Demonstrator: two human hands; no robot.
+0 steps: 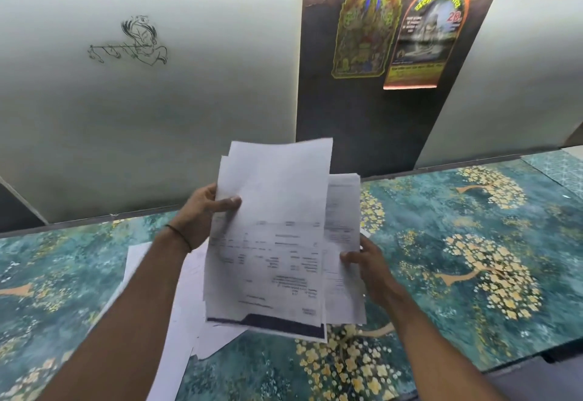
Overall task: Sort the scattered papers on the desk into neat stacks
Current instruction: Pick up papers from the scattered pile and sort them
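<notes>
A sheaf of white printed papers is lifted above the desk, its sheets fanned unevenly. My left hand grips its left edge, thumb across the front sheet. My right hand holds the lower right edge, where a second group of sheets sticks out to the right. More loose white papers lie overlapping on the desk below, partly hidden by my left forearm and the held sheaf.
The desk has a teal top with golden flower trees. Behind it rise white wall panels with a line drawing, and a dark panel carrying two posters. The desk's front edge runs at the lower right.
</notes>
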